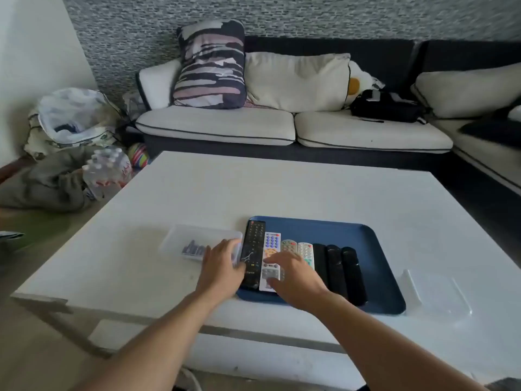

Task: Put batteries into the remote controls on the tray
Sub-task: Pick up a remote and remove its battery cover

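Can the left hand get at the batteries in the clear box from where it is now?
Probably yes. The left hand rests at the right end of the clear box, whose top looks open, and the batteries lie just left of the fingers with nothing over them.

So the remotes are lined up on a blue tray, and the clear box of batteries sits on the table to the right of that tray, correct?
Not quite. The head view shows the remotes lined up on the blue tray, but the clear box of batteries sits on the table to the left of that tray, by the left hand. What lies to the right of the tray is a clear lid with no batteries visible.
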`<state>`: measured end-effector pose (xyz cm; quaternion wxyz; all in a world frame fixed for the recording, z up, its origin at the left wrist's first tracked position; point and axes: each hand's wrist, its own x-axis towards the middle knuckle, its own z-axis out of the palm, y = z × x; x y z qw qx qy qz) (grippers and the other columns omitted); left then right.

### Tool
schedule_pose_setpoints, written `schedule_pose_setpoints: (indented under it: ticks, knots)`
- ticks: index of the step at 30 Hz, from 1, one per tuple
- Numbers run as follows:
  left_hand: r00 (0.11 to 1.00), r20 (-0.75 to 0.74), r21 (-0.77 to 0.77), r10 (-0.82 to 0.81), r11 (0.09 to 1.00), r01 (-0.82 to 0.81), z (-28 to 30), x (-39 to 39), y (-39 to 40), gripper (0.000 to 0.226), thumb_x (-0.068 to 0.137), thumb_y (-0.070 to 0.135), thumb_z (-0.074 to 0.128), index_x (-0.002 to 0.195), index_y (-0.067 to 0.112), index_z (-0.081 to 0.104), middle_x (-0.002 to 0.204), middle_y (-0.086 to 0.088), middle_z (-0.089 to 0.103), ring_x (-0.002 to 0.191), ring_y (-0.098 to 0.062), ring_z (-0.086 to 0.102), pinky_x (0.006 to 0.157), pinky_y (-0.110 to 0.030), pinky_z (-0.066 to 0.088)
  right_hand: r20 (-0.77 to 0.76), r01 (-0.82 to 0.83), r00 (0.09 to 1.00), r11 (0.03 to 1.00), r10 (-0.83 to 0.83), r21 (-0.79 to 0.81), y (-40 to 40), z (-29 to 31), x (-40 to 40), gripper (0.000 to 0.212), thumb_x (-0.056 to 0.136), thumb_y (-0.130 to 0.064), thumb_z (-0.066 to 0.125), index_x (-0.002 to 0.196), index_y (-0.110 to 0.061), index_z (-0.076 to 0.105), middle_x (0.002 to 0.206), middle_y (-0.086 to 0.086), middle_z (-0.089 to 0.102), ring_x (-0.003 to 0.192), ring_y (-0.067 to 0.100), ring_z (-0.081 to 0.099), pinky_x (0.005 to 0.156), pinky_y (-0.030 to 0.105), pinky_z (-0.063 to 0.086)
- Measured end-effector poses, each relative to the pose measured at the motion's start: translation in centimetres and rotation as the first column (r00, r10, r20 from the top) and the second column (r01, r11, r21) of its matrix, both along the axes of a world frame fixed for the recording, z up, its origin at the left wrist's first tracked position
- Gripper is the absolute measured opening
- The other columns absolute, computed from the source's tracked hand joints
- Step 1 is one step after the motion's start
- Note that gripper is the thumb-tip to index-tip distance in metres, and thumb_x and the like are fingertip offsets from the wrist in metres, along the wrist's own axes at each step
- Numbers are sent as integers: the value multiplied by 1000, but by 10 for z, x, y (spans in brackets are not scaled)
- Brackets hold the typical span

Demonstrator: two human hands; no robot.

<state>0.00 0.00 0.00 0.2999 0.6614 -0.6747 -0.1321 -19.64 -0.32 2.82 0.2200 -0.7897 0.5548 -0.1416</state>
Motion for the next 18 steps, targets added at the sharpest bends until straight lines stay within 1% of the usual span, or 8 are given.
schedule_pose_setpoints:
  ticks: [2,4,5,8,11,14,16,18]
  knots:
    - [999,-28,62,-30,998,31,2,5,-12,47,89,14,67,135,17,59,138,2,59,124,-22,52,112,-40,37,-96,-66,993,997,70,41,-9,-7,11,59,94,-39,61,149,-34,42,158,-8,34,146,17,28,115,37,31]
    - [999,20,78,-51,996,49,2,11,-24,47,90,14,66,136,17,59,145,4,55,134,-19,48,116,-35,34,-181,-133,974,990,138,39,-18,-12,21,69,93,-44,61,155,-34,31,164,-8,20,151,18,16,121,41,22]
    - [998,26,81,-62,995,60,0,12,-29,47,90,12,66,136,17,59,147,5,54,136,-18,47,117,-34,33,-212,-162,963,986,166,36,-23,-14,25,74,91,-48,61,156,-34,28,166,-8,16,152,19,12,122,42,18]
    - [998,-22,87,-60,994,62,-3,15,-37,52,88,3,59,138,17,58,145,5,56,135,-17,49,115,-31,35,-304,-228,925,973,228,36,-33,-23,30,84,88,-58,60,158,-32,21,167,-6,10,153,21,7,123,42,8]
    - [996,-44,59,-73,995,75,-3,20,-44,51,89,-6,51,136,12,61,143,2,58,135,-17,50,116,-28,34,-334,-251,906,965,260,69,-36,-26,33,88,87,-58,61,159,-30,17,167,-6,10,153,21,6,123,42,7]
    - [993,-96,42,-75,996,79,-10,24,-49,49,90,-13,45,129,7,66,141,-2,60,134,-18,52,114,-27,36,-347,-246,903,967,254,70,-40,-29,35,89,86,-55,64,158,-30,18,166,-5,14,152,21,11,123,43,13]
    - [991,-118,27,-65,997,68,-12,23,-49,53,87,-16,42,127,8,67,139,-2,61,133,-20,54,113,-28,39,-372,-249,896,968,244,35,-38,-30,36,87,84,-52,64,157,-31,22,163,-1,22,149,24,18,122,43,18]
    - [991,-129,18,-46,999,48,-10,22,-48,56,87,-16,40,128,11,66,138,0,62,128,-21,57,106,-23,41,-442,-297,862,954,250,-40,-37,-30,40,82,82,-52,62,154,-29,29,155,5,34,143,27,29,120,43,21]
